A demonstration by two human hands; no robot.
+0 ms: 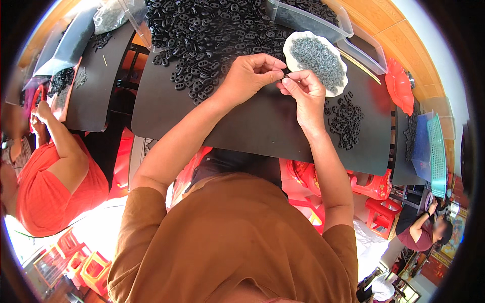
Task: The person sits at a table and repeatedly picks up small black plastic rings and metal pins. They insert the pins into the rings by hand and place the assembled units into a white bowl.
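My left hand (246,78) and my right hand (305,93) meet over the black table (252,131). Both are closed, thumbs against fingertips, pinching a small black piece (286,74) that is mostly covered by the fingers. Just beyond my right hand stands a white scalloped bowl (287,49), filled with small grey, translucent pieces (319,61). A large heap of black oval pieces with holes (212,35) spreads over the far side, beyond my left hand. To the right of my right forearm lies a smaller pile of black pieces (346,121).
Clear plastic bins (308,25) stand at the far edge, beside a red scalloped dish (399,86). A turquoise basket (437,156) is at the right. On the left, a person in red (60,177) sits by another table (91,96). Red stools (381,214) stand below.
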